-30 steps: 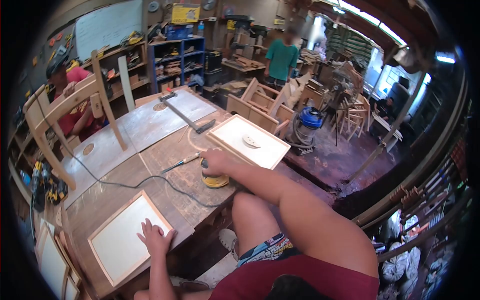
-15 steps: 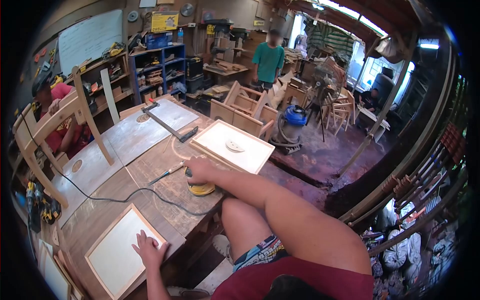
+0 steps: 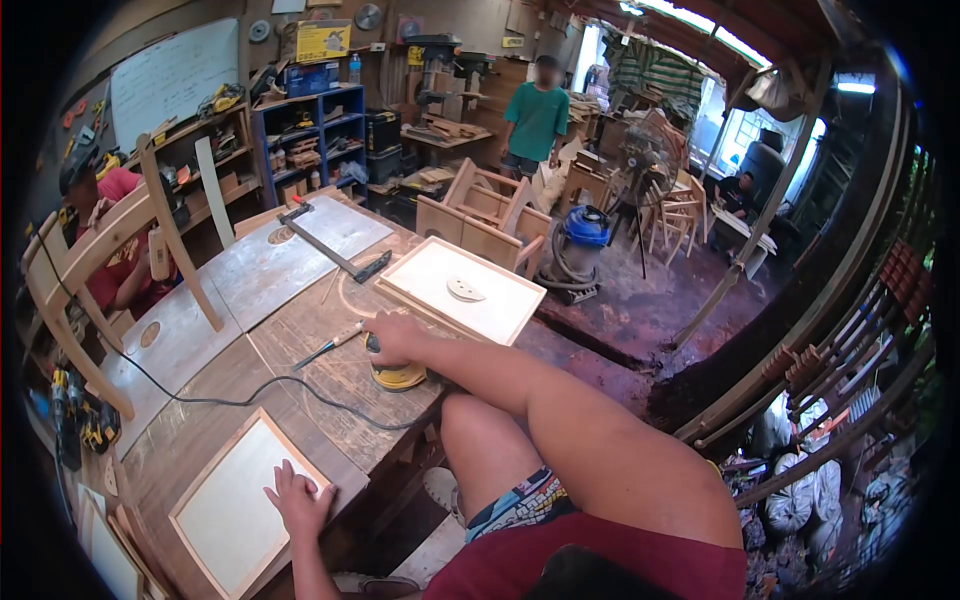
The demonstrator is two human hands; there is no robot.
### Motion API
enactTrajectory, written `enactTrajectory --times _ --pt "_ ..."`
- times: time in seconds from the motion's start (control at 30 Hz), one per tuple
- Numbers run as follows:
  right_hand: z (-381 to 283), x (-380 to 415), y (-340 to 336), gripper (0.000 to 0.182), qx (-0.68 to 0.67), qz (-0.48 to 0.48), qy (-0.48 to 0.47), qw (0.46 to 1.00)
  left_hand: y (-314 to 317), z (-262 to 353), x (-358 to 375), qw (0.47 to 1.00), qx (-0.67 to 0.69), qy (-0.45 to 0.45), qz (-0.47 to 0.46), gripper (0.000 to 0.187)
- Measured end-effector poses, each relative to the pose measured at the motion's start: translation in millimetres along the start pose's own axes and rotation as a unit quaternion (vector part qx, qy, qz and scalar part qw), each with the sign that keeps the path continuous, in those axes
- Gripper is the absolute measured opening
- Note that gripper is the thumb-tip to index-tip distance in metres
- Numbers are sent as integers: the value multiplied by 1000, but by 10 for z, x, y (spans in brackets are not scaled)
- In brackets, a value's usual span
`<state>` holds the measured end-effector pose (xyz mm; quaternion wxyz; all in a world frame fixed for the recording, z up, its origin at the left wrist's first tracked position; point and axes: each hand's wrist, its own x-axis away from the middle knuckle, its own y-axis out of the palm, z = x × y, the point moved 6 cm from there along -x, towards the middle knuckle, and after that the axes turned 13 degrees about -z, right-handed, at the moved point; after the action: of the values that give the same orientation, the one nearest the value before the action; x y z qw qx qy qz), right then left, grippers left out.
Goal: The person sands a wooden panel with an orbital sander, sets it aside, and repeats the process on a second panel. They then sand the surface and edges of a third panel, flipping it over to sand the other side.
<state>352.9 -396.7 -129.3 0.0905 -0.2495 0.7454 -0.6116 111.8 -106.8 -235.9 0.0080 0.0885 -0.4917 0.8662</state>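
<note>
My right hand (image 3: 396,338) is wrapped over the top of a yellow and black electric sander (image 3: 400,377), which stands on the worn workbench (image 3: 290,345). Its dark cord (image 3: 225,402) runs left across the bench. My left hand (image 3: 300,500) lies on the right edge of a shallow wood-framed panel (image 3: 235,510) with a pale inner face, fingers spread and holding nothing. Left of the sander is a chisel-like tool (image 3: 330,347) with a wooden handle and a dark shaft.
Beyond the sander lies another framed panel (image 3: 420,268) bearing a small pale disc-like piece (image 3: 464,289). A bar clamp (image 3: 330,243) crosses the bench. A wooden chair frame (image 3: 160,215) stands left, a co-worker (image 3: 125,270) behind it. Another person (image 3: 537,115) stands near a blue-topped vacuum (image 3: 585,228).
The view has shifted slightly. At left, the co-worker's hand and the wooden piece by the chair frame have moved a little. My hands stay in place on the sander and panel.
</note>
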Motion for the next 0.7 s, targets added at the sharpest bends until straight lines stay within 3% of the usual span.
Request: enactTrajectory --times 0.17,0.33,0.57,0.7 --pt "79 -52 28 70 -40 0 17 999 25 -7 2 999 9 50 -1 41" --pt "284 -100 -25 101 -211 141 17 967 44 7 -1 996 24 84 -4 35" --pt "344 -197 48 102 -184 164 33 969 67 22 -14 996 24 79 19 30" --pt "387 -170 3 87 -270 184 19 945 91 -45 -37 997 26 66 20 24"
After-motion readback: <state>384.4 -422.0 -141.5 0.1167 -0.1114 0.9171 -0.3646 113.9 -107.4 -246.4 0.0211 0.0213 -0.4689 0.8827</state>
